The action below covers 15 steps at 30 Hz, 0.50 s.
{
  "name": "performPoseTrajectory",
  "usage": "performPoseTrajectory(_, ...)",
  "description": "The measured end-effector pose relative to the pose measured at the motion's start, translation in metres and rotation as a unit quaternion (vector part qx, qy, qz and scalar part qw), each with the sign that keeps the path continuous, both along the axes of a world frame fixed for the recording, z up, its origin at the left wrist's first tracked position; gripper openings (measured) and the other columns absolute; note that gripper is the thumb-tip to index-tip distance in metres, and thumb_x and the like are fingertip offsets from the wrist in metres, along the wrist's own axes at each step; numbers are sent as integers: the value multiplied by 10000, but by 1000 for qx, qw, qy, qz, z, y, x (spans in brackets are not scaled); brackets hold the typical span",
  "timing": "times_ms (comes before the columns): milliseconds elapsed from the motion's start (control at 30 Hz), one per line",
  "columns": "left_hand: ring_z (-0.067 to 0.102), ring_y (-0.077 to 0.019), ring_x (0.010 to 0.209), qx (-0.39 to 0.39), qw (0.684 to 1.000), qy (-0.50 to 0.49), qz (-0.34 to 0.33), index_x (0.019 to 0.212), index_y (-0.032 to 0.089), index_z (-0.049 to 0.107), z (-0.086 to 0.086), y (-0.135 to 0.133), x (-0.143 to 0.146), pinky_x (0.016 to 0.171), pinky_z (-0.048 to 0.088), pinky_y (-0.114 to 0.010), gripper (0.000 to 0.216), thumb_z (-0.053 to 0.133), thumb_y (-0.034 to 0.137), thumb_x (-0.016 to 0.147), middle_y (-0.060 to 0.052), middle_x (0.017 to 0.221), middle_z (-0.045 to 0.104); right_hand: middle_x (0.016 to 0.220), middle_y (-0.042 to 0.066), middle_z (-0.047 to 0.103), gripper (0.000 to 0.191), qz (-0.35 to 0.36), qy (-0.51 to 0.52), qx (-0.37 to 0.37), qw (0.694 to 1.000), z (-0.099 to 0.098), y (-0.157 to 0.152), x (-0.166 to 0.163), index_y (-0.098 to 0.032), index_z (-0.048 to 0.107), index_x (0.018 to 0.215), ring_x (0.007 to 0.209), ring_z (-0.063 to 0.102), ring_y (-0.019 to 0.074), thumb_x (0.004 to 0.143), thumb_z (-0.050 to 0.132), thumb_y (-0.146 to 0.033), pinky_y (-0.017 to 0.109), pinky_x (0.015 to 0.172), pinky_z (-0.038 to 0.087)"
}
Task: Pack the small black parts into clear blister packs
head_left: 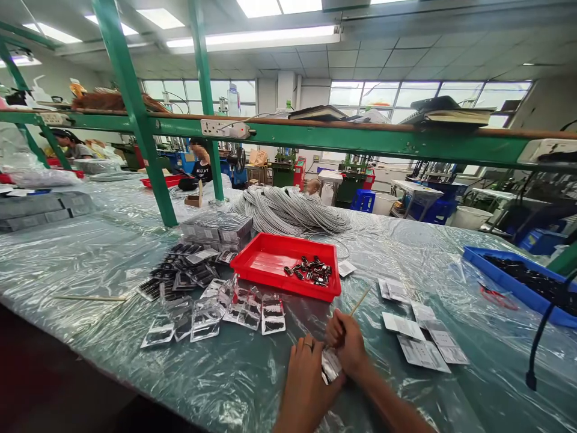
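My left hand (307,374) rests low on the table, with its fingers and thumb around a small clear plastic pack (331,365) and holding it. Much of that pack is hidden by my hands. My right hand (346,341) is closed in a fist around a thin wooden stick (360,300), whose upper end sticks out above the fist. It sits at the far edge of the same pack. Just beyond my hands, a red tray (256,266) holds small black and metal connectors (313,270). Clear blister packs with dark contents (273,314) lie to the left.
Several pale flat packs (424,352) lie at right, near a blue tray (478,255) of black parts and a hanging black cable (534,355). Behind are stacked grey packs (216,231), coiled grey cable (293,210) and green shelf posts (155,174). Another stick (90,297) lies left.
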<state>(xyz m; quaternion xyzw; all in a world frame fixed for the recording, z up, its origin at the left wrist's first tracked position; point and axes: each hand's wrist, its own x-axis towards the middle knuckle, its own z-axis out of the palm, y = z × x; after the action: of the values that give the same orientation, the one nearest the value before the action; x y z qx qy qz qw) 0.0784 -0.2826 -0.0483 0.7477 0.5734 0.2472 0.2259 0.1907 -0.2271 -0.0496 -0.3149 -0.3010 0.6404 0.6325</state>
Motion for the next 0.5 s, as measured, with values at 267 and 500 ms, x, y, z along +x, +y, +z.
performPoseTrajectory(267,558,-306,1038,52,998,18,17,998,203,676,-2,-2,1,918,410,-423,299,662,307,719,-97,1049,635,418,-76,284,518,-4,-96,8,995,2,-16,-4,-223,362,447,391,224,78,772,660,-494,273,427,160)
performPoseTrajectory(500,550,-311,1056,31,999,42,17,1022,199,678,-1,-3,2,938,389,-431,317,630,337,741,-106,1062,636,414,-95,224,553,17,-107,-30,994,-4,-48,18,-228,334,444,391,157,64,781,664,-515,264,410,118)
